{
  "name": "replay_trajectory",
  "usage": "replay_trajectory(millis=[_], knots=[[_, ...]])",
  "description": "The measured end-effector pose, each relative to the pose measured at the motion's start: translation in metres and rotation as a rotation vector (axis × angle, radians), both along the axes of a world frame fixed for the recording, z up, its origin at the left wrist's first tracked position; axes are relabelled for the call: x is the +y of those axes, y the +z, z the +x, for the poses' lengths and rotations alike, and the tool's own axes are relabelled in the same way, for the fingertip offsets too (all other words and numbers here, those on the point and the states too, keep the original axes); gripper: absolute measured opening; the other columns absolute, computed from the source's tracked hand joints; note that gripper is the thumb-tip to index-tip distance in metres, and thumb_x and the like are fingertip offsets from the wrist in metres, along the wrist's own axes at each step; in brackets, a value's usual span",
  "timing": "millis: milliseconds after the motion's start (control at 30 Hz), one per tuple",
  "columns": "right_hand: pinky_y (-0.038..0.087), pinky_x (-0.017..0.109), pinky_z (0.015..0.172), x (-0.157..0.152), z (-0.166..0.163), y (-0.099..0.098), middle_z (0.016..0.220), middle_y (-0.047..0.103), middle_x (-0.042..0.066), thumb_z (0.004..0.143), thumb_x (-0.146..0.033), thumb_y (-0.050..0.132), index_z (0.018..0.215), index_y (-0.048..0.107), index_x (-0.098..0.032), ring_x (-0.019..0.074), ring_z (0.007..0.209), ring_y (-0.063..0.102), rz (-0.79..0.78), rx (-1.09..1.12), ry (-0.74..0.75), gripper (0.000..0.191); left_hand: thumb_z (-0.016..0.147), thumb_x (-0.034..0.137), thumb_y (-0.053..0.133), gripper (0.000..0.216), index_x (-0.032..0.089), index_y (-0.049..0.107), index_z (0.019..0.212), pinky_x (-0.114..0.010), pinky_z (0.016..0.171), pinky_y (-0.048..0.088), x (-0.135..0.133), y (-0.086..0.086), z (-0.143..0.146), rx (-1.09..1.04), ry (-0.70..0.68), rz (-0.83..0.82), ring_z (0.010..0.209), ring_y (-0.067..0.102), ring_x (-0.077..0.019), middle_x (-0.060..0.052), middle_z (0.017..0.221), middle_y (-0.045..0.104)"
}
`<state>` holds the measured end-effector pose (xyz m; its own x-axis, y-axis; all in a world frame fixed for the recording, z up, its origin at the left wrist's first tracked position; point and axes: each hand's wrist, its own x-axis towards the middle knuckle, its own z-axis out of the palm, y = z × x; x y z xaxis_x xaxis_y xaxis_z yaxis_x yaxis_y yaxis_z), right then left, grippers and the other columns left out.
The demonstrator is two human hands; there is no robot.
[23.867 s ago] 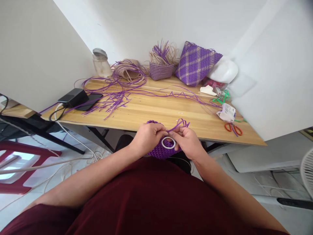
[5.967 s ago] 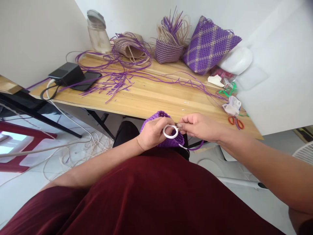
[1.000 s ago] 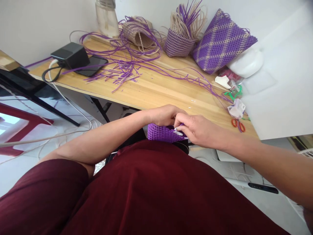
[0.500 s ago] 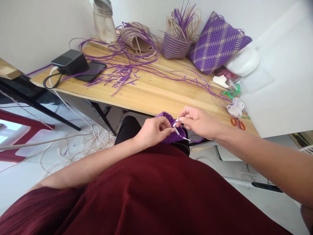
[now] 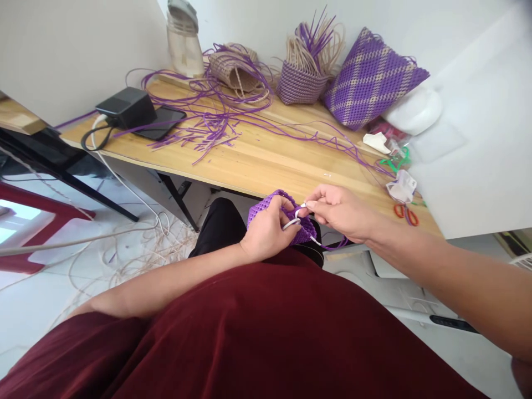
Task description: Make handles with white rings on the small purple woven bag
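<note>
A small purple woven piece rests over my lap in front of the wooden table. My left hand is closed round it, holding a white ring against the weave. My right hand pinches a thin white strand at the ring's top, fingers closed. A loose purple strip trails down from under my right hand.
Loose purple strips sprawl over the table. At the back stand a jar, a tan basket, a half-woven basket and a purple checked bag. Black charger and phone left; red-handled scissors right.
My left hand has shifted up and closed more around the woven piece. The white ring now lies edge-on against the weave. My right hand still pinches the strand, almost unmoved.
</note>
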<state>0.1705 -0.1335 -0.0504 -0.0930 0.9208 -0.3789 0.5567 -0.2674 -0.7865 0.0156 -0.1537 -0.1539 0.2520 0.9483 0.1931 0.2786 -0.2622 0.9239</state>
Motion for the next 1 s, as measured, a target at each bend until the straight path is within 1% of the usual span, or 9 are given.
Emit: replay_trajectory(millis=[133, 267, 367, 433, 533, 633, 767, 867, 1000], knots=[[0.027, 0.018, 0.041, 0.001, 0.002, 0.000, 0.083, 0.073, 0.004, 0.089, -0.009, 0.052, 0.085, 0.054, -0.017, 0.0050, 0.045, 0.040, 0.005, -0.015, 0.008, 0.009, 0.082, 0.022, 0.064, 0.030, 0.024, 0.049, 0.107, -0.028, 0.062, 0.047, -0.001, 0.004, -0.014, 0.209, 0.028, 0.239, 0.074, 0.064, -0.0171, 0.002, 0.081, 0.067], [0.026, 0.019, 0.041, 0.003, 0.001, 0.001, 0.075, 0.071, 0.002, 0.090, -0.008, 0.051, 0.085, 0.053, -0.016, 0.0050, 0.045, 0.039, 0.000, -0.014, 0.008, 0.010, 0.088, 0.013, 0.055, 0.019, 0.021, 0.055, 0.105, -0.032, 0.080, 0.049, 0.009, 0.003, -0.022, 0.384, 0.051, 0.640, 0.094, 0.061, -0.0200, -0.005, 0.099, 0.067], [0.025, 0.019, 0.042, 0.004, 0.000, 0.001, 0.058, 0.060, -0.004, 0.091, -0.009, 0.052, 0.083, 0.053, -0.017, 0.0056, 0.044, 0.037, -0.001, -0.031, 0.012, 0.011, 0.093, 0.012, 0.050, 0.024, 0.024, 0.059, 0.111, -0.033, 0.085, 0.047, 0.020, -0.001, -0.026, 0.467, -0.047, 0.987, 0.098, 0.060, -0.0192, -0.005, 0.108, 0.067], [0.025, 0.019, 0.043, 0.005, 0.000, 0.001, 0.052, 0.054, -0.006, 0.091, -0.010, 0.052, 0.083, 0.053, -0.017, 0.0061, 0.044, 0.037, 0.005, -0.046, 0.016, 0.011, 0.095, 0.014, 0.051, 0.025, 0.027, 0.060, 0.114, -0.034, 0.085, 0.046, 0.024, -0.001, -0.029, 0.515, -0.152, 1.115, 0.099, 0.060, -0.0190, -0.006, 0.112, 0.068], [0.028, 0.020, 0.044, 0.006, 0.001, 0.000, 0.053, 0.055, -0.006, 0.090, -0.011, 0.052, 0.083, 0.054, -0.017, 0.0070, 0.045, 0.039, 0.030, -0.091, 0.039, 0.009, 0.096, 0.017, 0.049, 0.022, 0.025, 0.063, 0.111, -0.033, 0.082, 0.046, 0.027, 0.002, -0.031, 0.554, -0.283, 1.122, 0.095, 0.061, -0.0179, -0.006, 0.107, 0.069], [0.030, 0.022, 0.047, 0.006, 0.002, 0.002, 0.058, 0.060, -0.003, 0.086, -0.015, 0.055, 0.083, 0.057, -0.018, 0.0086, 0.046, 0.043, 0.119, -0.244, 0.116, 0.004, 0.099, 0.017, 0.044, 0.023, 0.023, 0.064, 0.107, -0.032, 0.082, 0.046, 0.028, 0.006, -0.032, 0.573, -0.342, 1.153, 0.095, 0.062, -0.0178, -0.006, 0.102, 0.071], [0.035, 0.025, 0.055, 0.003, 0.003, 0.007, 0.067, 0.066, -0.001, 0.081, -0.017, 0.057, 0.081, 0.061, -0.019, 0.0113, 0.054, 0.051, 0.392, -0.497, 0.318, 0.004, 0.100, 0.014, 0.036, 0.029, 0.018, 0.063, 0.111, -0.034, 0.091, 0.047, 0.030, 0.009, -0.036, 0.534, -0.321, 1.234, 0.104, 0.060, -0.0200, -0.009, 0.112, 0.069], [0.036, 0.027, 0.060, 0.000, 0.006, 0.009, 0.072, 0.069, 0.000, 0.081, -0.016, 0.056, 0.085, 0.064, -0.019, 0.0140, 0.060, 0.056, 0.570, -0.611, 0.467, 0.009, 0.100, 0.014, 0.035, 0.029, 0.016, 0.061, 0.112, -0.034, 0.095, 0.047, 0.032, 0.011, -0.040, 0.489, -0.329, 1.227, 0.103, 0.060, -0.0197, -0.010, 0.109, 0.070], [0.041, 0.028, 0.067, 0.001, 0.010, 0.009, 0.087, 0.075, 0.003, 0.082, -0.015, 0.055, 0.098, 0.069, -0.019, 0.0180, 0.072, 0.065, 0.629, -0.700, 0.614, 0.021, 0.101, 0.019, 0.040, 0.023, 0.018, 0.061, 0.111, -0.033, 0.090, 0.046, 0.034, 0.013, -0.047, 0.418, -0.315, 1.229, 0.101, 0.060, -0.0196, -0.008, 0.106, 0.070]])
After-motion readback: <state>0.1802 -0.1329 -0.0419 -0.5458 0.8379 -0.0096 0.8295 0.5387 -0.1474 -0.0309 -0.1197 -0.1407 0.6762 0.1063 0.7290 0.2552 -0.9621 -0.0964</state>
